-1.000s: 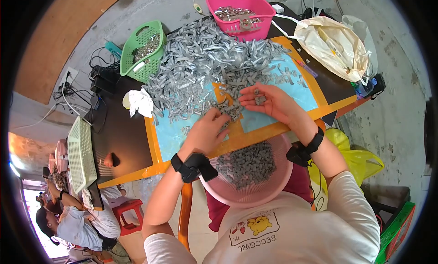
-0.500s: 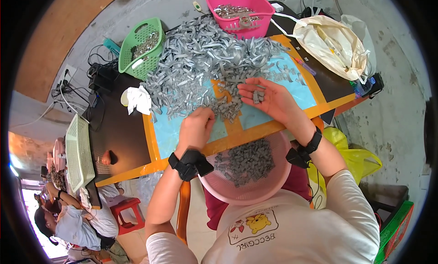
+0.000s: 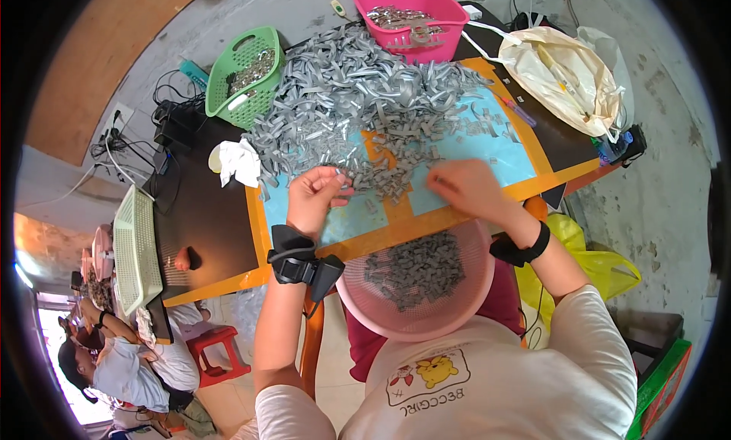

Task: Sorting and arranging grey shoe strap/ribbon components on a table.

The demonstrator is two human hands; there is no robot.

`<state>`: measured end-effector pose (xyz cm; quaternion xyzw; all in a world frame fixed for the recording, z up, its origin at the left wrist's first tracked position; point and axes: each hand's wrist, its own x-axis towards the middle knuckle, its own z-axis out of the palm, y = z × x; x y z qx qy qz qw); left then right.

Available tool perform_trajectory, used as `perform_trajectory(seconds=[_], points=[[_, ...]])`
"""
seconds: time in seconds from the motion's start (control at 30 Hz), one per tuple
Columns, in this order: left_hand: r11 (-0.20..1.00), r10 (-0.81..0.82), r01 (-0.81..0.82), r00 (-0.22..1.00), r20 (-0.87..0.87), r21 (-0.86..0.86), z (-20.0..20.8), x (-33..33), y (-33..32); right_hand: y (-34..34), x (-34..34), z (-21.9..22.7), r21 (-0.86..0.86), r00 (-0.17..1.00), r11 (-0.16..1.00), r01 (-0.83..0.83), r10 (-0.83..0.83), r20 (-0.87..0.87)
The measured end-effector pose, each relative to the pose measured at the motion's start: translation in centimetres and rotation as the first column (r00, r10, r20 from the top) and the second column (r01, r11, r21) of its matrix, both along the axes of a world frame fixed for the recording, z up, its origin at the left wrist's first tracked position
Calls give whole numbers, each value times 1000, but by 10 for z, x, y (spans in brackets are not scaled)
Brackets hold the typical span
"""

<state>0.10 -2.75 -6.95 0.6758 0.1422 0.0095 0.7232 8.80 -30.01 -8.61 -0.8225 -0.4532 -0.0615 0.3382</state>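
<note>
A large heap of grey fabric strips (image 3: 358, 74) covers the back of the blue-topped work surface (image 3: 434, 200). Short folded grey pieces (image 3: 392, 183) lie at its front, between my hands. My left hand (image 3: 314, 198) is pinched at the heap's near left edge; whatever lies between thumb and fingertip is too small to name. To the right, my right hand (image 3: 470, 189) is curled palm down and smeared by motion, a bit of grey showing at its fingers. Below the table edge, a pink basket (image 3: 358, 318) on my lap holds many short grey pieces.
Green (image 3: 263, 109) and pink (image 3: 438, 40) baskets of shiny metal parts stand behind the heap. A cream bag (image 3: 560, 78) sits at the right, crumpled white paper (image 3: 240, 164) at the left. Orange tape (image 3: 365, 244) edges the table. Another person (image 3: 126, 364) sits at far left.
My right hand has turned from open palm up, with grey pieces on it, to curled palm down, moving slightly right. My left hand has turned, so its pinched thumb and fingers show.
</note>
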Motion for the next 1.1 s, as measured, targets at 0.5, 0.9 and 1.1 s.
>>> perform_trajectory(seconds=[0.5, 0.9, 1.1], points=[[885, 79, -32, 994, 81, -464, -3, 5, 20, 54, 7, -10, -101, 995, 991, 88, -92, -32], [393, -219, -21, 969, 115, 919, 1, 13, -37, 10, 42, -1, 603, -99, 603, 523, 745, -659], [355, -270, 112, 963, -13, 928, -10, 21, -24, 8, 32, 14, 478, 36, 749, 458, 522, -852]])
